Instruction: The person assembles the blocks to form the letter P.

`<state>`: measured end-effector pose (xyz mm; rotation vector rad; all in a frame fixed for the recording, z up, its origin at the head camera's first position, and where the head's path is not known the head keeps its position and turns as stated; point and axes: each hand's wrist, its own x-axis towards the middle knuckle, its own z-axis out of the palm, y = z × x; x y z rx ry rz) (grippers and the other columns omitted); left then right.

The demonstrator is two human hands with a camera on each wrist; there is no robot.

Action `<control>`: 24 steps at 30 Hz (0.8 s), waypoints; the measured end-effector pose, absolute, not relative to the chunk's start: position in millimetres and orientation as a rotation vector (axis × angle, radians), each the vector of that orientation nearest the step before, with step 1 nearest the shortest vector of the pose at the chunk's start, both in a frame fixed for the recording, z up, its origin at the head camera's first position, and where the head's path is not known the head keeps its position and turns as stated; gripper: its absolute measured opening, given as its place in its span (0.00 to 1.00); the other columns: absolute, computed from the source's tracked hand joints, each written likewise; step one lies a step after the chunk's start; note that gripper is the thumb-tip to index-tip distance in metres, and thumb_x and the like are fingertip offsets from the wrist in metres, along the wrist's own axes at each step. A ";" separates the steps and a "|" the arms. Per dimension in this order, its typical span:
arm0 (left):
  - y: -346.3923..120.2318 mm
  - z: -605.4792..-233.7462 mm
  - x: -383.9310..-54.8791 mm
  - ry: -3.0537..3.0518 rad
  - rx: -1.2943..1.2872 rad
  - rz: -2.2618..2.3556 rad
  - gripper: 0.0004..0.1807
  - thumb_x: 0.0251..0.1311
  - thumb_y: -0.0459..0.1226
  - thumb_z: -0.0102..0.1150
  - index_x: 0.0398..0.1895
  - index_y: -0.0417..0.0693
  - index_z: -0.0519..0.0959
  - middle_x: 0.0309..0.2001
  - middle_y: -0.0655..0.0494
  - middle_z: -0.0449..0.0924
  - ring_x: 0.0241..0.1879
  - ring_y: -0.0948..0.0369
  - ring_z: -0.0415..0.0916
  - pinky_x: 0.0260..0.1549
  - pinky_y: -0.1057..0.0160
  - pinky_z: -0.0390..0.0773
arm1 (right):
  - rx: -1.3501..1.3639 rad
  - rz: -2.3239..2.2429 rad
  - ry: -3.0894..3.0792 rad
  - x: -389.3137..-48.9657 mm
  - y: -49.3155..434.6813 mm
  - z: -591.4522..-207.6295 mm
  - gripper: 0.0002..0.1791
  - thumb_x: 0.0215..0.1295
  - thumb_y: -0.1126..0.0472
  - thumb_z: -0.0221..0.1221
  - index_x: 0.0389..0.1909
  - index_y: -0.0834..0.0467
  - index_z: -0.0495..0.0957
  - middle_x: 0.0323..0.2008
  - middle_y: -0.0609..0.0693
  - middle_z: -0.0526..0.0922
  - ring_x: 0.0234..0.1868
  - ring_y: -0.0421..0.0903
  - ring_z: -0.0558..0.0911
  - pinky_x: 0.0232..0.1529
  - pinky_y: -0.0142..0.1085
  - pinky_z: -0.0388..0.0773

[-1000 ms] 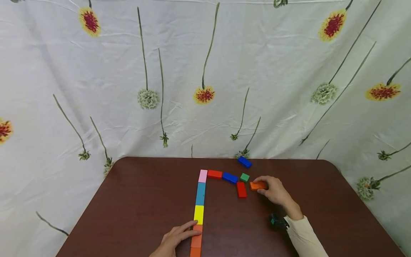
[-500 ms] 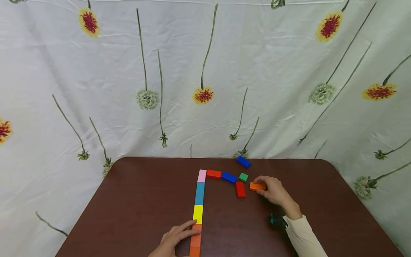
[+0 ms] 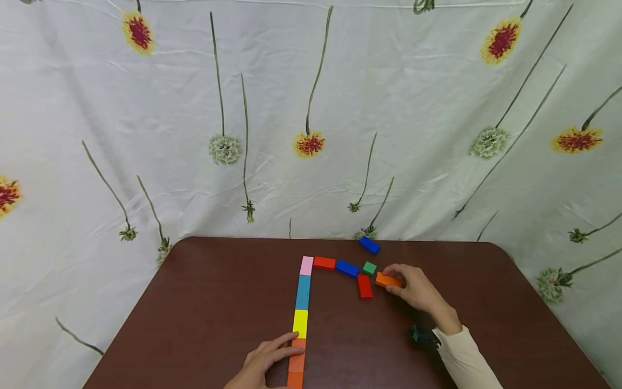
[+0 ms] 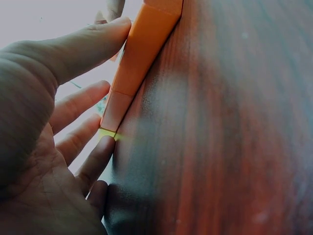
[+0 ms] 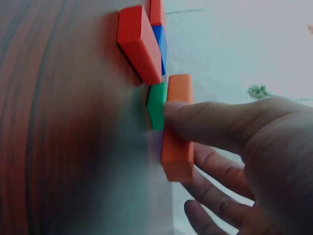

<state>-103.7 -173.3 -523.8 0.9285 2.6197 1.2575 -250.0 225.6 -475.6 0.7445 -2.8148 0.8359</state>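
Observation:
My right hand pinches an orange block between thumb and fingers; in the right wrist view the thumb lies across the block's near face. Just left of it are a small green block and a red block. A straight row runs toward me: pink block, teal block, yellow block, coral block and another orange block. Beside that row my left hand lies with extended fingers, tips at the yellow and coral blocks. From the pink block, a red block and blue block extend right.
Another blue block lies near the far edge of the brown table. Behind the table hangs a white cloth printed with flowers. A dark wrist device sits under the right wrist, by the pale sleeve.
My right hand has shifted the orange block slightly left and away from me, closer to the green block, and the block has turned a little. My left hand stays in place.

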 end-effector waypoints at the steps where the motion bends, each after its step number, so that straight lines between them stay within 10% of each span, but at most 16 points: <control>1: -173.3 -523.8 -103.8 2.620 0.934 1.258 0.31 0.59 0.48 0.70 0.67 0.63 0.74 0.71 0.51 0.67 0.59 0.60 0.65 0.42 0.42 0.66 | 0.773 0.835 -2.801 -249.0 224.4 -474.4 0.15 0.61 0.64 0.69 0.49 0.59 0.82 0.44 0.50 0.86 0.43 0.49 0.83 0.47 0.45 0.80; 24: -175.4 -524.6 -106.4 2.597 1.017 1.295 0.34 0.59 0.49 0.70 0.69 0.62 0.72 0.74 0.56 0.64 0.61 0.61 0.64 0.41 0.41 0.68 | 1.105 0.762 -2.841 -212.5 182.9 -471.6 0.17 0.65 0.54 0.67 0.53 0.51 0.82 0.49 0.41 0.84 0.44 0.39 0.73 0.45 0.35 0.75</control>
